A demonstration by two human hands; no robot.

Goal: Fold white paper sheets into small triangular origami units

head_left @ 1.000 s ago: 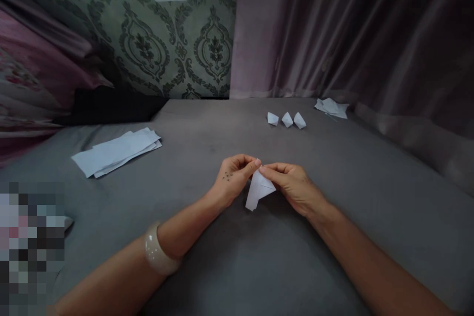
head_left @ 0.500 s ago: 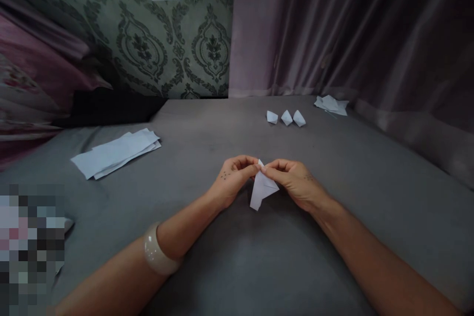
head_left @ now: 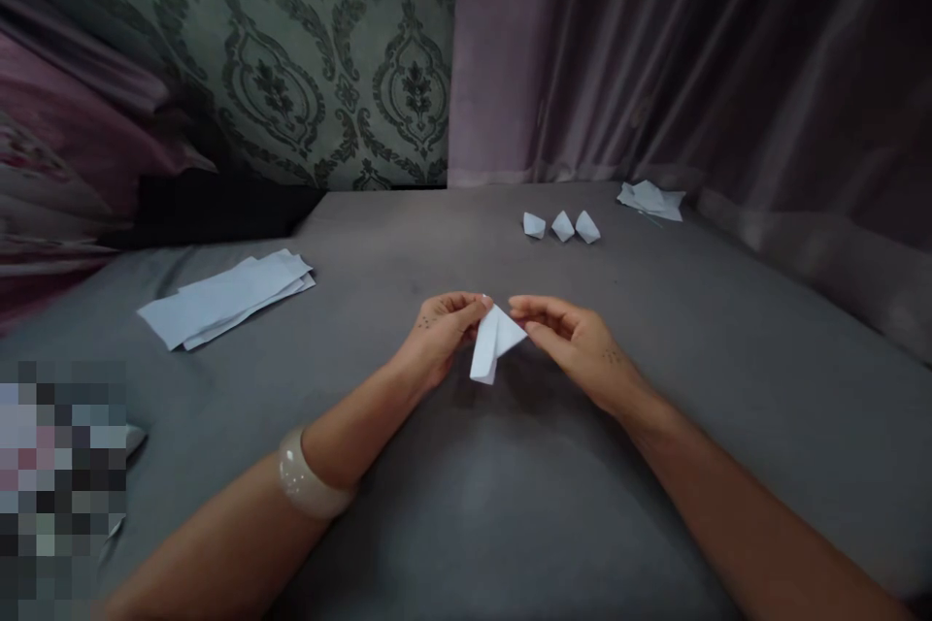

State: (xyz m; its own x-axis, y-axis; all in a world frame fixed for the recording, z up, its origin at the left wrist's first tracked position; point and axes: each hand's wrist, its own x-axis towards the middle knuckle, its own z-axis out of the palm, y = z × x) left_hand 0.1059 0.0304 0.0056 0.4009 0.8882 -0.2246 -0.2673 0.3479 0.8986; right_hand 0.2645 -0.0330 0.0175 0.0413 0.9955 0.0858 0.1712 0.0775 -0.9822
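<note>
A small folded white paper piece (head_left: 493,344) hangs between my two hands above a grey cloth surface (head_left: 510,505). My left hand (head_left: 441,335) pinches its upper left edge with thumb and fingertips. My right hand (head_left: 575,344) holds its right corner with fingers pressed together. A pale bangle (head_left: 306,485) sits on my left wrist.
Three small folded paper pieces (head_left: 562,226) lie in a row further back. A stack of white paper strips (head_left: 229,296) lies at the left. More crumpled paper (head_left: 650,199) sits at the back right by the curtain (head_left: 691,58). A patterned wall stands behind.
Both hands have shifted slightly up and left with the paper. The fingertips have drawn apart a little, and the folded piece now shows two flaps.
</note>
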